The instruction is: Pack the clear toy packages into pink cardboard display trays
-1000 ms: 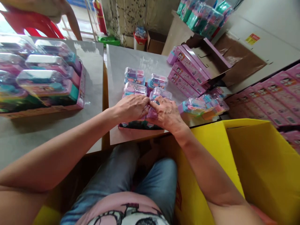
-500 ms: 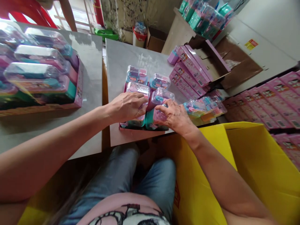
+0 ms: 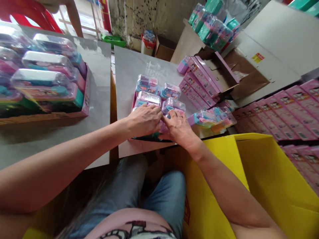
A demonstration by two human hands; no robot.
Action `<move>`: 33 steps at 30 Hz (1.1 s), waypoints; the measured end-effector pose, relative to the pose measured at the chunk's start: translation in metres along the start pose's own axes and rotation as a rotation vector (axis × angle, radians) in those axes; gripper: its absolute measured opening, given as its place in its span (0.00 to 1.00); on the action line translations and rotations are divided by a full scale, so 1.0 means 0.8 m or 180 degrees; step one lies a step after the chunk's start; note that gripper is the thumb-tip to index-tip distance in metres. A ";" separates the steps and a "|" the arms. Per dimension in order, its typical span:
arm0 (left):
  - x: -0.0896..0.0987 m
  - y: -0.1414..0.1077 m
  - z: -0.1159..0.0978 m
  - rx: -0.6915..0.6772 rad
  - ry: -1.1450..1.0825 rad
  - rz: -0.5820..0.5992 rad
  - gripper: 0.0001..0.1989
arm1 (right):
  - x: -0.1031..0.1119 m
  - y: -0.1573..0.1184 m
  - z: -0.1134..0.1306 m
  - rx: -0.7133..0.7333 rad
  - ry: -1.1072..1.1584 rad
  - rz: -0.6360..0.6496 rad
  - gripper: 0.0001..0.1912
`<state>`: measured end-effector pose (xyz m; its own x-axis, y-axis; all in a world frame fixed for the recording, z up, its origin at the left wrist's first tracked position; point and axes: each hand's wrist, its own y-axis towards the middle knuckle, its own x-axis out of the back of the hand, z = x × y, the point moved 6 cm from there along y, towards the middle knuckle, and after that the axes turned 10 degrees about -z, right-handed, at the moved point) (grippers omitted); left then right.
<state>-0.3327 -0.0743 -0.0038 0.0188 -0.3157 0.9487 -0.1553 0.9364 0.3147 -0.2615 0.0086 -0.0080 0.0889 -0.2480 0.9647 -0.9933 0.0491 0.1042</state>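
Several small pastel cases in clear plastic wrap (image 3: 149, 98) stand in rows in a low pink display box (image 3: 134, 99) on the grey table in front of me. My left hand (image 3: 146, 119) lies over the near left cases, fingers bent and close together, tips reaching the middle of the near row. My right hand (image 3: 178, 127) is bent around the top of the near right wrapped case (image 3: 163, 128), its thumb by my left fingertips. The two hands almost touch and hide most of the near row.
A fuller display box of wrapped cases (image 3: 47, 89) stands on the left table (image 3: 99, 99). To the right are more wrapped cases (image 3: 211, 118), stacked pink boxes (image 3: 196, 88) and a large yellow carton (image 3: 219, 152). Another person's arm (image 3: 74, 18) shows at the upper left.
My hands have come closer together over the near row, the left shifting right. The right hand's thumb has moved in beside the left fingertips. The view has shifted slightly.
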 end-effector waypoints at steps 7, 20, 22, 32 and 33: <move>-0.001 0.001 0.007 -0.0068 0.0116 0.0524 0.25 | -0.004 -0.003 -0.013 0.0179 0.0110 -0.0003 0.36; 0.004 0.014 -0.005 -0.0242 0.0323 0.1043 0.18 | 0.002 -0.012 -0.028 0.0297 0.0289 -0.0027 0.30; -0.004 0.018 -0.010 -0.0449 0.0342 0.1023 0.16 | 0.001 -0.009 -0.029 0.0332 0.0309 -0.0006 0.29; 0.008 0.006 0.005 -0.0324 -0.0665 -0.0395 0.28 | -0.018 0.007 -0.029 0.0046 0.1197 -0.0264 0.42; 0.015 0.004 0.011 -0.0296 -0.0928 -0.0531 0.27 | -0.016 0.005 -0.030 0.0021 0.1326 -0.0303 0.40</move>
<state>-0.3417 -0.0766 0.0082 -0.2485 -0.4835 0.8393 -0.0828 0.8739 0.4790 -0.2645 0.0350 -0.0142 0.2009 0.1609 0.9663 -0.9796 0.0383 0.1973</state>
